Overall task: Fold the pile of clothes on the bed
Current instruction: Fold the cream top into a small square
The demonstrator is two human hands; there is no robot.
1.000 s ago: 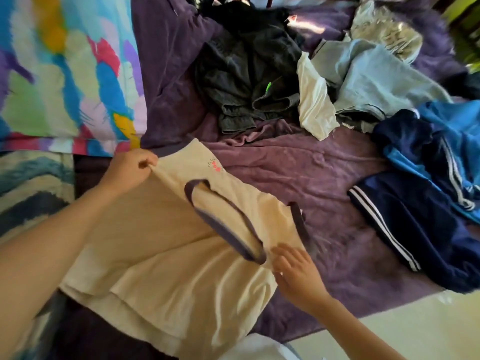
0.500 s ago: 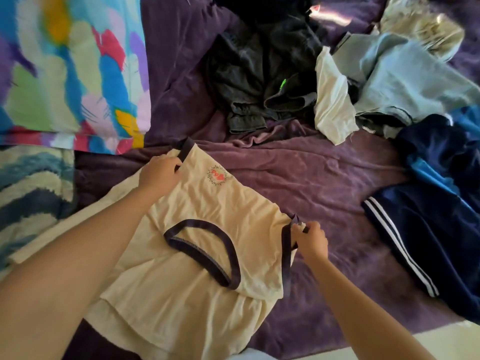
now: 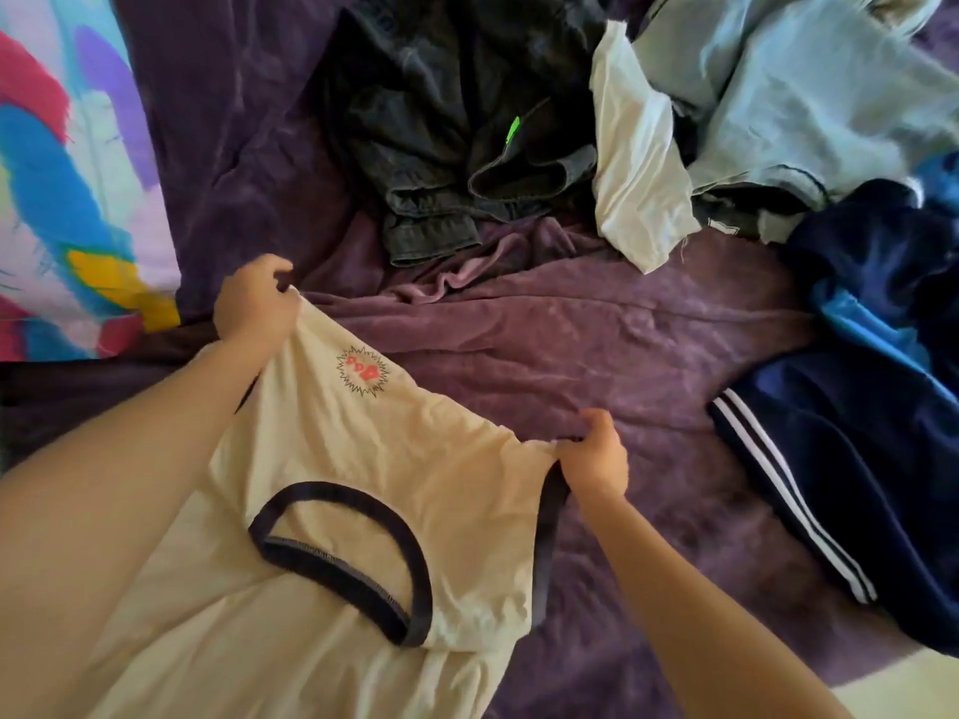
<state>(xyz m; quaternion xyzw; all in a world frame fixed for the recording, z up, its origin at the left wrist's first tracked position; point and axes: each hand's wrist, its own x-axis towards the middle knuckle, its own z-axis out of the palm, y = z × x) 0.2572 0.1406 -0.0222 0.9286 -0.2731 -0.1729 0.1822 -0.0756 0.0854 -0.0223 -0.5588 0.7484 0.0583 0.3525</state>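
Gripping the cream shirt [image 3: 332, 459] apart: left hand [image 3: 254, 303], right hand [image 3: 591, 461], seemingly at the shoulders.

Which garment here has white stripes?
The navy garment at right; two white stripes run along it. The cream shirt, dark denim and pale blue piece have none.

A purple blanket [image 3: 519, 365] fills the middle of the frame, rumpled into folds toward the upper centre. Along the left edge lies a bright patterned cover [image 3: 62, 199] in blue, pink, yellow and lilac. A pale strip of floor [image 3: 913, 692] shows in the lower right corner.
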